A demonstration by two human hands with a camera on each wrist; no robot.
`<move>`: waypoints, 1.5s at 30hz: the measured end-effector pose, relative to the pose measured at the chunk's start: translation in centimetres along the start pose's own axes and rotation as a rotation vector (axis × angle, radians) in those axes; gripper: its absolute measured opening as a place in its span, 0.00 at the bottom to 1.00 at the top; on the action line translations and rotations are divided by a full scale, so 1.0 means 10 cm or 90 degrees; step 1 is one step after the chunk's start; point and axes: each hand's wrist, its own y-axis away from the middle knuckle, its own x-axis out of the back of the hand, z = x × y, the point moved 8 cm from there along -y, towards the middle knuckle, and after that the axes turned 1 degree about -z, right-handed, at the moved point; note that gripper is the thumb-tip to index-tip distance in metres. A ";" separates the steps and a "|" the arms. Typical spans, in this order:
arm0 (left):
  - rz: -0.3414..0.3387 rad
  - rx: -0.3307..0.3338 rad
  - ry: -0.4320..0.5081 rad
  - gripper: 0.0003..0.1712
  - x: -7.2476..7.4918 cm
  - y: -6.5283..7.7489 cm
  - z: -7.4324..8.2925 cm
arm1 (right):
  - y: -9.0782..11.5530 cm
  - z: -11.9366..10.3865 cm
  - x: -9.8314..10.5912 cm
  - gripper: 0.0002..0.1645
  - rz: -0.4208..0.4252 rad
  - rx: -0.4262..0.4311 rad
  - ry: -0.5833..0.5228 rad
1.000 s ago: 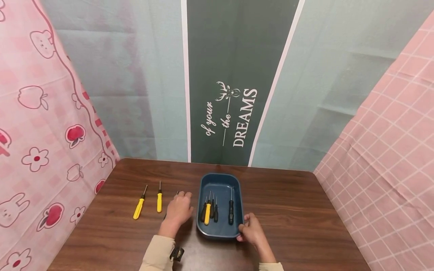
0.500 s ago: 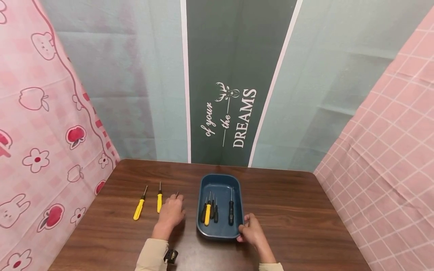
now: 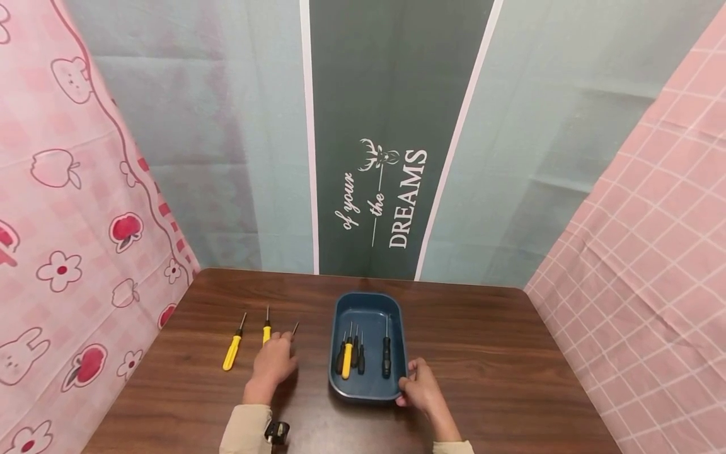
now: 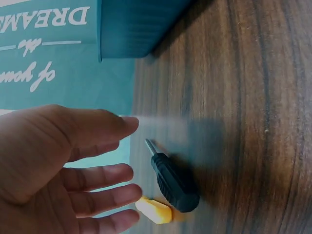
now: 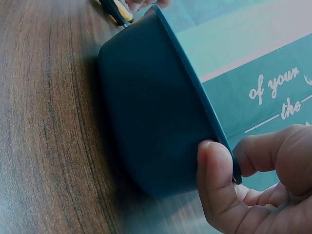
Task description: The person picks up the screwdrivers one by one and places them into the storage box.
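Five screwdrivers [image 3: 347,360] inside blue tray [image 3: 372,386]; right hand [image 3: 423,388] clamped on it; left hand [image 3: 273,360], fingers apart, near black screwdriver [image 4: 174,183].

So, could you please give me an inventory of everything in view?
Table: one, brown, lower half of the head view
Box: one, dark blue, on the table
Black screwdrivers: four, black, in the box
Yellow screwdriver: one, yellow, in the box
Loose yellow screwdrivers: two, yellow, on the table, left of the box
Loose black screwdriver: one, black, on the table, between those two and the box
Backdrop: one, green with white lettering, behind the table
Side cloths: two, pink, left and right
Wrist strap: one, black, left wrist
Sleeves: two, beige, bottom edge
Left hand: one, bare, by the loose screwdrivers
Right hand: one, bare, pinching the box's rim
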 end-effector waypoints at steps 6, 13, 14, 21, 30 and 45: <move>-0.042 0.083 0.092 0.25 0.02 -0.01 -0.26 | 0.00 0.00 -0.01 0.19 0.004 0.005 0.003; -0.071 0.177 0.164 0.21 0.01 0.03 -0.51 | -0.01 0.00 -0.01 0.19 0.003 0.010 0.004; -0.071 0.182 0.176 0.20 0.01 0.03 -0.52 | -0.01 0.00 -0.01 0.19 0.003 0.010 0.004; -0.069 0.215 0.265 0.18 -0.03 0.05 -0.64 | -0.01 0.00 -0.01 0.20 0.006 -0.006 0.005; -0.079 0.298 0.426 0.15 -0.18 0.09 -0.78 | -0.02 0.02 -0.01 0.20 0.005 -0.011 0.000; -0.031 0.338 0.431 0.14 -0.26 0.09 -0.83 | -0.01 0.02 -0.01 0.20 0.006 -0.010 0.004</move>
